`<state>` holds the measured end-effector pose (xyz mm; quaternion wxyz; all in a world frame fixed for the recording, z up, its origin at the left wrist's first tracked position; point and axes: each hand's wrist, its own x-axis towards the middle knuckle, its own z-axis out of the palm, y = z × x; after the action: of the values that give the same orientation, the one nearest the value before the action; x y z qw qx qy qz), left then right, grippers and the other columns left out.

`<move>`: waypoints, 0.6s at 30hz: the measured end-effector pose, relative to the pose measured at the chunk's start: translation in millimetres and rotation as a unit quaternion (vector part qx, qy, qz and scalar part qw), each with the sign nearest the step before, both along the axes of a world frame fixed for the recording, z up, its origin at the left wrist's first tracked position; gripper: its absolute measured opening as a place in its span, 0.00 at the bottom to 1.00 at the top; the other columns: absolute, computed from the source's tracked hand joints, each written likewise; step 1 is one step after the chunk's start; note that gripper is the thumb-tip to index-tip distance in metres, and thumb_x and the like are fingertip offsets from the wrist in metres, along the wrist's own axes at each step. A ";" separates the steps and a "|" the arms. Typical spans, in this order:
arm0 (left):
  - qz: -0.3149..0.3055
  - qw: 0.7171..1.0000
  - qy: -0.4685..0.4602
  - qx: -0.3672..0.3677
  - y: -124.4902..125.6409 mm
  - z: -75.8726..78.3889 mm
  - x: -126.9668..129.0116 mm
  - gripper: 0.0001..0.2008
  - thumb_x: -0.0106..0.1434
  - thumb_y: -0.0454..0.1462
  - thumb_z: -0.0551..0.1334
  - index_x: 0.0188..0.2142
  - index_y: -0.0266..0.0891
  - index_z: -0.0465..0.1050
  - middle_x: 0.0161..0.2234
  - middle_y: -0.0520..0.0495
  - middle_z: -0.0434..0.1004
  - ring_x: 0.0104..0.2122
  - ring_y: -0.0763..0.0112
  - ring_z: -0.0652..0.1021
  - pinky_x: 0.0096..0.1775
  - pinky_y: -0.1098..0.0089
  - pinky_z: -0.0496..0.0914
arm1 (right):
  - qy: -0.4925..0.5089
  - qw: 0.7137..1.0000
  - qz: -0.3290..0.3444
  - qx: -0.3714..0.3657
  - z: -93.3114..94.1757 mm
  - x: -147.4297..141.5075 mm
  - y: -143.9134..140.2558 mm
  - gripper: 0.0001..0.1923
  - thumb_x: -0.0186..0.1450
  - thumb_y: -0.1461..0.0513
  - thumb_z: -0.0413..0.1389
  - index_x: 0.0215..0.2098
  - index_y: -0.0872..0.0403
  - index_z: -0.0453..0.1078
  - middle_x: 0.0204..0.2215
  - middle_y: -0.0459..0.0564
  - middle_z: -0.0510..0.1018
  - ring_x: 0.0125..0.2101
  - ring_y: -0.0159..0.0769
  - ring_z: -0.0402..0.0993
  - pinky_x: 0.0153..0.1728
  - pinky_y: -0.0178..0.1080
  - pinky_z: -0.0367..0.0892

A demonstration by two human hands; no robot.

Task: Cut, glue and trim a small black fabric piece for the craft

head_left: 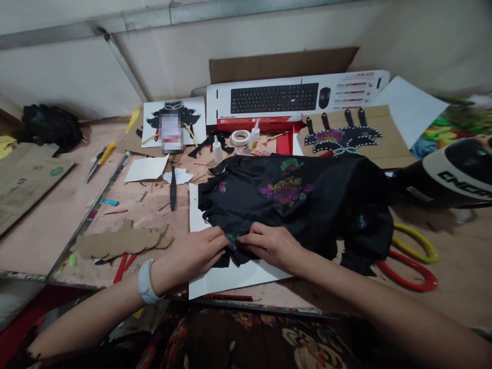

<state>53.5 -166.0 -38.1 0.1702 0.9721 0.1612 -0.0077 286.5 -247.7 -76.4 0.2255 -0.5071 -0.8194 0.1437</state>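
Note:
A piece of black fabric (246,179) with shiny multicoloured flower patterns lies across a white sheet (215,284), its left edge cut into jagged shapes. My left hand (205,248) is closed, its fingertips pinching the fabric's front left part beside a small green-blue patterned patch (232,240). From the other side of that patch, my right hand (273,245) pinches the same fabric, fingers bent together. The fingertips of both hands are close to each other, and the fabric between them is partly hidden. Scissors with one red handle (411,271) and one yellow handle (418,238) lie partly under the fabric's right end.
Behind stand a keyboard box (277,115), glue bottles (254,136) and a tape roll (240,137). Decorated black cut-outs (342,138) lie on cardboard. Cardboard pieces (123,241) and a yellow cutter (106,154) are left; a black-and-white cylindrical object (442,174) is right.

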 end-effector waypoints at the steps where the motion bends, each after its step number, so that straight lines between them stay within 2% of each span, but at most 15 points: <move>1: -0.018 0.999 0.003 0.026 -0.2 0.6 -0.5 0.08 0.69 0.32 0.51 0.44 0.39 0.67 0.39 0.46 0.72 0.36 0.69 0.74 0.36 0.71 0.70 | 0.004 1.000 0.000 -0.001 -0.4 -0.1 0.3 0.12 0.69 0.60 0.52 0.44 0.51 0.77 0.29 0.46 0.72 0.24 0.28 0.69 0.23 0.30 0.57; 5: -0.105 0.986 -0.001 0.132 1.1 5.4 -1.3 0.09 0.69 0.30 0.50 0.45 0.37 0.67 0.40 0.43 0.73 0.36 0.68 0.75 0.35 0.71 0.70 | 0.028 0.999 -0.002 -0.014 -1.0 -0.4 1.1 0.11 0.69 0.61 0.54 0.44 0.51 0.77 0.29 0.47 0.73 0.25 0.28 0.70 0.24 0.30 0.58; 10: -0.200 0.945 -0.065 0.251 6.0 12.0 1.8 0.08 0.68 0.30 0.52 0.43 0.34 0.69 0.39 0.41 0.76 0.35 0.68 0.76 0.35 0.68 0.70 | 0.035 0.999 -0.004 -0.019 -0.8 0.3 1.5 0.11 0.69 0.60 0.54 0.43 0.51 0.77 0.28 0.46 0.73 0.24 0.28 0.69 0.24 0.30 0.57; 13: -0.239 0.919 -0.117 0.291 9.3 14.9 2.9 0.09 0.68 0.29 0.53 0.41 0.33 0.71 0.39 0.42 0.78 0.36 0.68 0.77 0.35 0.67 0.70 | 0.032 0.999 -0.007 -0.015 -1.1 0.5 1.8 0.10 0.68 0.59 0.54 0.43 0.51 0.78 0.28 0.46 0.73 0.24 0.28 0.69 0.24 0.30 0.57; 18: -0.271 0.895 -0.144 0.323 18.1 20.1 1.6 0.10 0.69 0.30 0.53 0.44 0.35 0.72 0.41 0.44 0.80 0.40 0.70 0.77 0.37 0.68 0.69 | 0.038 0.999 -0.010 -0.016 -0.8 -0.6 2.5 0.09 0.67 0.60 0.56 0.42 0.51 0.78 0.28 0.46 0.73 0.24 0.27 0.68 0.23 0.30 0.55</move>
<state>55.1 -147.8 -18.0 -0.1409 0.9699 -0.1415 0.1394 285.9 -245.2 -77.2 0.2495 -0.5128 -0.8028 0.1742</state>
